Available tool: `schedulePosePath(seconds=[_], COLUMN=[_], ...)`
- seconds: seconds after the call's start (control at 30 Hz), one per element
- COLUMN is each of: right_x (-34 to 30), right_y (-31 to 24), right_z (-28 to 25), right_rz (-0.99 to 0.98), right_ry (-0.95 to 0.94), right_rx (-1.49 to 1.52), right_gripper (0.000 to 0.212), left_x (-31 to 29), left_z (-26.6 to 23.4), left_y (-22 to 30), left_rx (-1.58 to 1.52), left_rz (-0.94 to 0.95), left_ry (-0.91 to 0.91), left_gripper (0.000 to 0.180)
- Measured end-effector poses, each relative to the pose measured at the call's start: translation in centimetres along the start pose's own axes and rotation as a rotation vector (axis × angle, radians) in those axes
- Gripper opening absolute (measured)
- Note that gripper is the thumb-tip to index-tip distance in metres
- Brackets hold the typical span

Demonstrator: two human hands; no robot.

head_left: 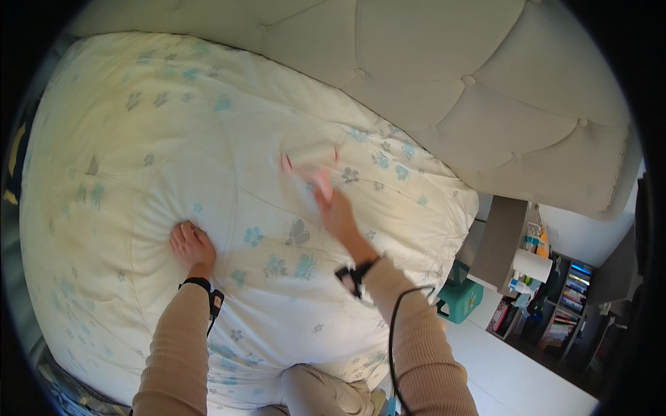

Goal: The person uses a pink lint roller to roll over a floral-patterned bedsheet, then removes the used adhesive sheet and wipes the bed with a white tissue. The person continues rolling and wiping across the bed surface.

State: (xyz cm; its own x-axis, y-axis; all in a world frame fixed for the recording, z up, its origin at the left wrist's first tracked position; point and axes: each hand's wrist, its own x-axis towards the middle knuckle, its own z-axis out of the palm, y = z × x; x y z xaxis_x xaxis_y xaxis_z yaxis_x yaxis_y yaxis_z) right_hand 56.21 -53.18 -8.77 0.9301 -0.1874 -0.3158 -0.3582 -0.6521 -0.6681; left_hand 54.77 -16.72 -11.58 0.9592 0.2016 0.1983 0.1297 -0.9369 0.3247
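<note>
Motion smears my right hand (338, 213), which is closed around the pink handle of what looks like a lint roller (310, 158). The tool's wide, pale head has pinkish-red ends and is over the bed sheet (263, 201), a cream sheet with grey and light blue flowers. Whether the head touches the cloth cannot be made out. To the left, my left hand (193, 245) lies flat on the sheet with its fingers stretched out, holding nothing. Creases fan out in the cloth around it. Both wrists wear dark bands, and a black cable runs along my right forearm.
A padded, buttoned headboard (416, 76) borders the bed's far side. At right stand a grey nightstand (497, 243), a green plastic stool or box (460, 295), a white paper roll (532, 264) and a shelf with books (574, 288). My knee (316, 392) rests at the near edge.
</note>
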Motion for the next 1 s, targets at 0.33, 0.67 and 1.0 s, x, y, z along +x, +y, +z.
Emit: schedulePosePath(seconds=[0.33,0.67,1.0], right_x=[-27.6,-29.5,5.7], right_y=[-0.1,-3.4,14.5], right_z=[1.5,3.6,-18.8], right_rz=[0.718,0.899,0.811], right_ry=[-0.139,0.097,0.656], right_rx=[0.182,0.341,0.622], right_gripper=[0.033,0.042,0.044], left_x=[-0.3,-0.3,-0.7], left_z=[0.8,0.9,1.2], left_y=[-0.3,-0.5,-1.1], left_rx=[0.023,0.007,0.088], left_rz=[0.032,-0.004,0.000], left_ry=[0.056,-0.016,-0.060], left_gripper=[0.017,0.019,0.022])
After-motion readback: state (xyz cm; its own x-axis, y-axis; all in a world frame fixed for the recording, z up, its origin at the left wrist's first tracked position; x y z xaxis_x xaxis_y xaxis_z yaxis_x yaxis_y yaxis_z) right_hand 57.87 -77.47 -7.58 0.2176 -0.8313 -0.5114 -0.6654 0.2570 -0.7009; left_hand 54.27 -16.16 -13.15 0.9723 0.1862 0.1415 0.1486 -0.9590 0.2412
